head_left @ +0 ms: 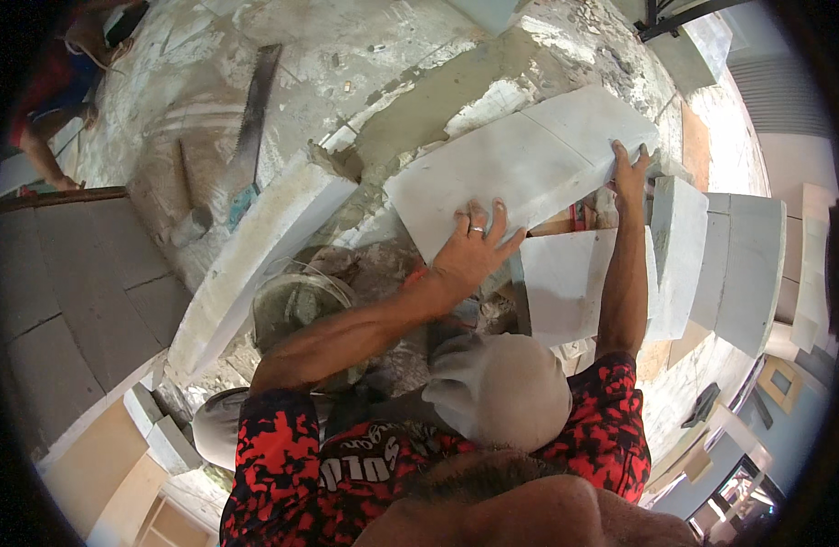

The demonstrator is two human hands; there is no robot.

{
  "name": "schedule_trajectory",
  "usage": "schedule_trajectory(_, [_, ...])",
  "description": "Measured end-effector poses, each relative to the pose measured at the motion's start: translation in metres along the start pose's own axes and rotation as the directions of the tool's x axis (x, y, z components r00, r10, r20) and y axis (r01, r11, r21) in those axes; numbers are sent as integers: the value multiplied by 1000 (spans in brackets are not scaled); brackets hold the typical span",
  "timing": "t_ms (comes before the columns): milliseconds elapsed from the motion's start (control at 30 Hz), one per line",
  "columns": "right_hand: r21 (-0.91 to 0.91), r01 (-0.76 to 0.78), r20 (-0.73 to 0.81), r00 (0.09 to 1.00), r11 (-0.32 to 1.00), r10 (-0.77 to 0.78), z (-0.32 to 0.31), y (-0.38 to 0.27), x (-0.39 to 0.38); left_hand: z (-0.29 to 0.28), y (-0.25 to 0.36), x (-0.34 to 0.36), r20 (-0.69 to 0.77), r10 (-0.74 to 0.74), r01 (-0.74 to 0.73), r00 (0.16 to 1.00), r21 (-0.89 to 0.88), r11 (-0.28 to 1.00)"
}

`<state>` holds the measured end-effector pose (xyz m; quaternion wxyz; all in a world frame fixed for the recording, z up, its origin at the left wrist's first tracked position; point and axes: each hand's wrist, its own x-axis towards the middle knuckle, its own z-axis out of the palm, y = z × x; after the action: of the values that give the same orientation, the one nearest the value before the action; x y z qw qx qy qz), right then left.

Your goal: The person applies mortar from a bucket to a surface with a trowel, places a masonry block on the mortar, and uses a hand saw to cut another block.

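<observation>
A long white block (492, 178), like lightweight concrete, lies slanted in front of me beside a strip of wet grey mortar (419, 105). A straight seam line crosses its face toward the right. My left hand (478, 242), a ring on one finger, rests on the block's near side with its fingers spread over the top. At the far right end my right hand (629, 173) grips the block's edge, some fingers on top and others hidden below. Another white block (570, 283) is under my right forearm. Whether the long block touches the mortar I cannot tell.
A handsaw (257, 114) lies on the dusty floor, left of the mortar. Nearer stand a long white slab (255, 260) and a bucket (301, 305). More white blocks (679, 260) stand at right. Another person's arm (46, 159) shows at far left, behind a grey stack (82, 292).
</observation>
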<state>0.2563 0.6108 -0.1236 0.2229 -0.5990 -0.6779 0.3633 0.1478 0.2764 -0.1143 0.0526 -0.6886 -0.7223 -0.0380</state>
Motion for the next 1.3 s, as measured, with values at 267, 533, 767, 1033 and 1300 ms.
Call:
schedule_trajectory(267, [-399,673,240,733,623,-637,42,-40,-17,19,21,-5,10,-32,33,999,-70,997])
schedule_trajectory(533, [563,743,804,-390,363,-449,161,-170,-286,-64,-34,-103,125,203,-21,971,-803,595])
schedule_trajectory(767, [676,737,737,-674,15,-52,157,-152,-395,-156,-156,-308,996,-45,781,80,-34,623])
schedule_trajectory(1033, [492,843,858,-512,-217,-43,154,-141,-398,-59,-112,-398,912,-277,789,301,-402,-464])
schedule_trajectory(1300, [186,982,982,-185,43,-24,113,-173,-334,-111,-99,-323,838,-281,763,467,-543,-351])
